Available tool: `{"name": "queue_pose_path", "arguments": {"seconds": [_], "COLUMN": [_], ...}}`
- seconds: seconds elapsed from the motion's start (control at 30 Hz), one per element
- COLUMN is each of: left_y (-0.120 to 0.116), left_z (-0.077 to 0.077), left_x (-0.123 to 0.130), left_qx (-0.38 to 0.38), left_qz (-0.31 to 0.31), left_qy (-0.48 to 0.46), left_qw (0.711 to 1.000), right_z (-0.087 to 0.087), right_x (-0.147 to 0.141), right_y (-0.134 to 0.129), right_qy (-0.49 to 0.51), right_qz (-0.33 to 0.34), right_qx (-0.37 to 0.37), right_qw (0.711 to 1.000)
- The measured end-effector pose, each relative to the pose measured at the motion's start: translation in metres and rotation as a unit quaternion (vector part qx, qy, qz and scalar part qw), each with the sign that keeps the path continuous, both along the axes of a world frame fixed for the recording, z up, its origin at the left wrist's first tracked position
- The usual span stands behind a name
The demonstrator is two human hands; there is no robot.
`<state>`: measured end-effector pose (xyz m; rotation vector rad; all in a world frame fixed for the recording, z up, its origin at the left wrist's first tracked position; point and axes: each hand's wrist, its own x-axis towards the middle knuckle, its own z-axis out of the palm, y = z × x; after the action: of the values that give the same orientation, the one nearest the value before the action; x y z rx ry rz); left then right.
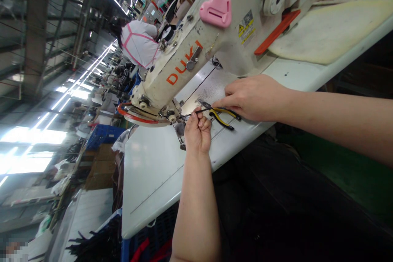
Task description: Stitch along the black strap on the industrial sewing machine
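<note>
A thin black strip (205, 110) runs from the needle area of a cream sewing machine (181, 55) toward the right. Its middle is pinched in the curled fingers of my left hand (198, 131), beside the presser foot. My right hand (256, 97) is at the strip's other end, index finger stretched along it and the other fingers bent; the fingertips are partly hidden. Under the strip, between my hands, pliers with yellow and black handles (221, 121) lie on the white table (153, 172), their metal jaws pointing toward the machine.
A pink holder (216, 7) is stuck on the machine arm. An orange-red bar (277, 32) and a pale pad (331, 32) are at the right. Beyond the machine sits a person in white (139, 43). Blue crates (104, 136) and boxes stand at the left.
</note>
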<state>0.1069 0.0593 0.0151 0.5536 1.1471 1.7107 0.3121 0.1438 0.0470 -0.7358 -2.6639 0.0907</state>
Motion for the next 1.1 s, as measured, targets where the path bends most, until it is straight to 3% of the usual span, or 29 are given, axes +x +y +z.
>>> {"name": "queue_pose_path", "arguments": {"seconds": [0.23, 0.53, 0.8, 0.9, 0.97, 1.1], "left_y": [0.000, 0.001, 0.002, 0.002, 0.001, 0.001], "left_z": [0.001, 0.002, 0.001, 0.001, 0.002, 0.003], "left_x": [0.002, 0.001, 0.001, 0.001, 0.001, 0.001], "left_qx": [0.006, -0.006, -0.006, -0.004, -0.003, 0.005], "left_qz": [0.005, 0.014, 0.029, 0.031, 0.026, 0.018], "left_qy": [-0.023, -0.045, -0.042, -0.043, -0.044, -0.061], "left_qw": [1.000, 0.999, 0.999, 0.999, 0.999, 0.998], "right_z": [0.009, 0.032, 0.026, 0.031, 0.035, 0.040], "right_x": [-0.004, -0.015, -0.012, -0.014, -0.018, -0.023], "right_y": [0.008, 0.024, 0.007, 0.004, 0.005, 0.010], "right_qy": [-0.029, -0.059, -0.066, -0.083, -0.074, -0.073], "right_qz": [0.015, 0.035, 0.038, 0.027, 0.016, 0.014], "right_qx": [-0.040, -0.230, -0.093, -0.082, -0.116, -0.289], "right_qw": [0.999, 0.971, 0.993, 0.993, 0.990, 0.954]}}
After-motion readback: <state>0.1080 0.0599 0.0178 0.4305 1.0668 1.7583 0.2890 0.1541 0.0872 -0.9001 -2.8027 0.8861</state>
